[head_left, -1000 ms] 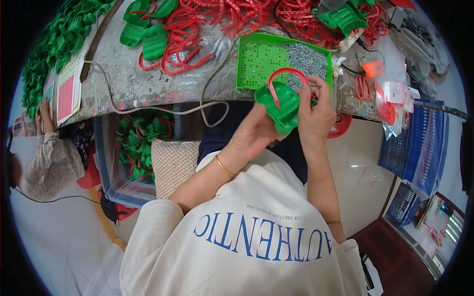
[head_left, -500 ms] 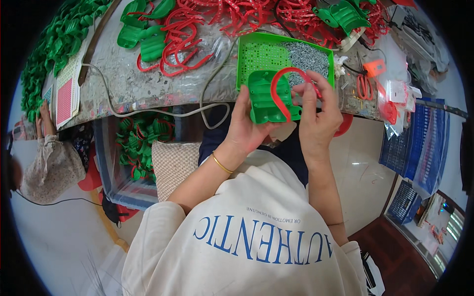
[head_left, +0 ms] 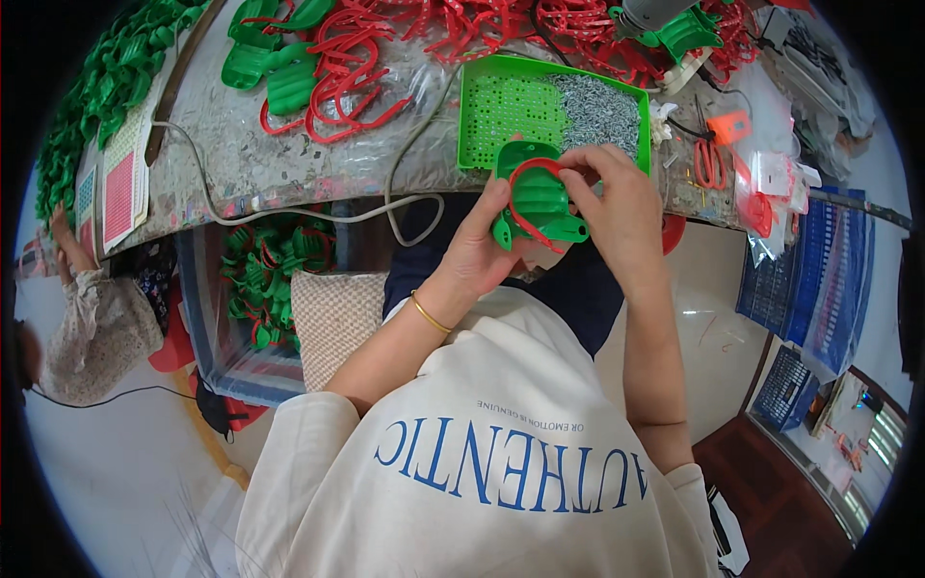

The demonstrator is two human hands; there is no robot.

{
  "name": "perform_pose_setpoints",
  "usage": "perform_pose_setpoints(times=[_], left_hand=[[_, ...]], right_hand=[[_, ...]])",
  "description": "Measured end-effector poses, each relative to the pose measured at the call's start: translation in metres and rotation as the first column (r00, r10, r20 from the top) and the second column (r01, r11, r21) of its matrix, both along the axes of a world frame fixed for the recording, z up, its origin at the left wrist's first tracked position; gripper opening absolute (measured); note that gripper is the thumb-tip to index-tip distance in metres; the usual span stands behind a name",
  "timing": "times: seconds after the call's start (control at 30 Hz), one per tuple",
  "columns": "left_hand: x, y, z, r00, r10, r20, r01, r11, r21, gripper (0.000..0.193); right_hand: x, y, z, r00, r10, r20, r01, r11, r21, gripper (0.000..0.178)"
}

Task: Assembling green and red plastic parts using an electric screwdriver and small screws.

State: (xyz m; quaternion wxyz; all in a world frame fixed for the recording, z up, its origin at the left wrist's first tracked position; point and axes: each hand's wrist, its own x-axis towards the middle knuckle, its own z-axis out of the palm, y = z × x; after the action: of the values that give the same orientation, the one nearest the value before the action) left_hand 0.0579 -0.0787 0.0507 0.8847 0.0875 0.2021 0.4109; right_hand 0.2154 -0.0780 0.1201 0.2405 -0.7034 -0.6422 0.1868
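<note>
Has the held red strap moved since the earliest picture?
Yes: judged against the green tray, the red strap has shifted lower in the picture and slightly left.

The head camera looks down from quite near upon the left hand (head_left: 470, 246) and right hand (head_left: 619, 210). Its wide view shows the table (head_left: 279, 164) beyond them and the shirt (head_left: 482, 535) on their near side.

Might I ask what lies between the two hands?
In the head view, a green plastic piece and a red strap lie between left hand and right hand.
</note>
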Motion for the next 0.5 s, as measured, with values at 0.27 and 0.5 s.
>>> perform_pose_setpoints(times=[0.27, 0.5], left_hand=[[-0.008, 0.002, -0.01, 0.982, -0.109, 0.154, 0.083, 0.983, 0.164, 0.086], [-0.009, 0.005, 0.001, 0.998, -0.016, 0.062, 0.004, 0.982, 0.189, 0.097]], right_hand=[[0.016, 0.014, 0.015, 0.982, 0.004, -0.187, -0.02, 0.996, -0.084, 0.012], [0.016, 0.005, -0.013, 0.68, -0.194, -0.708, -0.006, 0.963, -0.269, 0.012]])
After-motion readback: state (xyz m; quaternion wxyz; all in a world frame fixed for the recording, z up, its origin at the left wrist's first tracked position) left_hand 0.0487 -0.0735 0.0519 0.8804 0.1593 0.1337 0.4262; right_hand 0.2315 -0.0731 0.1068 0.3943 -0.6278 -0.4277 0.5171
